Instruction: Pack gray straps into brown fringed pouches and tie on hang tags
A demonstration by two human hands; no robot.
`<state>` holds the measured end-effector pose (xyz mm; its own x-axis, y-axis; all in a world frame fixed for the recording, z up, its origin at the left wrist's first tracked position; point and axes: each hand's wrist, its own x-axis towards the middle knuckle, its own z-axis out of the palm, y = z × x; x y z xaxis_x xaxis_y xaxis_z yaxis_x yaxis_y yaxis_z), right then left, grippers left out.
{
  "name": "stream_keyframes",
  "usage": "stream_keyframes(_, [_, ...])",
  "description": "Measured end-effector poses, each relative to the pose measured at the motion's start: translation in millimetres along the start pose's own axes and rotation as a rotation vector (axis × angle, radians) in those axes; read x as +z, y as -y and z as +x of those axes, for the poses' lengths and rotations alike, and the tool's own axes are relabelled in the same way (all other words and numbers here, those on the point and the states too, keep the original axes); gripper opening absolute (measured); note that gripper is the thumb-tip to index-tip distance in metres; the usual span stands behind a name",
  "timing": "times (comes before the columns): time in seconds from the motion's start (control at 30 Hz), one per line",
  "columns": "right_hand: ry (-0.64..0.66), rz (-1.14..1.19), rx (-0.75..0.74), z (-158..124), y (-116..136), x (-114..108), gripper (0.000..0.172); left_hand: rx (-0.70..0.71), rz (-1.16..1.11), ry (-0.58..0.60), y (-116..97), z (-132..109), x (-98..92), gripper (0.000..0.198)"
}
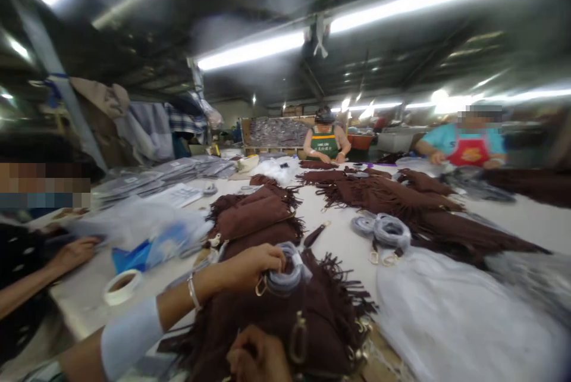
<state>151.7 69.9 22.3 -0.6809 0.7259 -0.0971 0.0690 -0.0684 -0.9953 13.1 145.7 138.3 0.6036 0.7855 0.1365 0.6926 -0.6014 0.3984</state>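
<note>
Brown fringed bag [285,316] at near edge of desk [343,239]: soft suede-like cloth, tassel fringe along the right side, brass-coloured rings and clasps at the lower right. Grey wrapped strap bundle [288,272] lying on top of bag: coiled, wound in pale foam-like wrap, small gold clasp hanging at its left end.

Left hand [250,266] closed around the bundle, fingers curled over its upper left, wrist crossed by a thin bracelet and forearm by a pale sleeve band. Right hand [259,358] low in frame, pressed against bag cloth near a large ring; fingers partly cut off by the picture edge, so cannot tell whether clenched or loose.

Second grey bundle [383,230] lying well apart on bare desk, gold clasps below it. White translucent wrap sheet [446,316] just right of bag. Stack of brown fringed bags [256,215] behind, further brown pieces [388,197] spread across centre. Tape roll [122,285] at left edge, near blue plastic packets [147,251]. Another person's hand [75,251] at far left, resting on desk. Two aproned workers at far side, blurred.
</note>
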Motion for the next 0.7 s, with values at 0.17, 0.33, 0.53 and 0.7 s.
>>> stream_keyframes(0.17, [-0.065, 0.070, -0.086, -6.7, -5.4, 4.0, 0.022, -0.210, -0.041, -0.095, -10.9, -119.4, 28.9, 0.034])
stream_keyframes(0.33, [-0.121, 0.091, -0.087, -6.7, -6.3, 4.4, 0.027, -0.336, -0.057, -0.160, -15.3, -158.5, 38.6, 0.025])
stream_keyframes(0.53, [-0.138, 0.103, -0.068, -3.6, -8.5, 6.7, 0.035, -0.283, 0.104, -0.230, -18.9, -117.3, 32.8, 0.046])
stream_keyframes(0.7, [-0.147, 0.108, -0.047, -3.6, -9.3, 4.4, 0.051, -0.243, 0.153, -0.118, -9.2, -84.7, 62.9, 0.016])
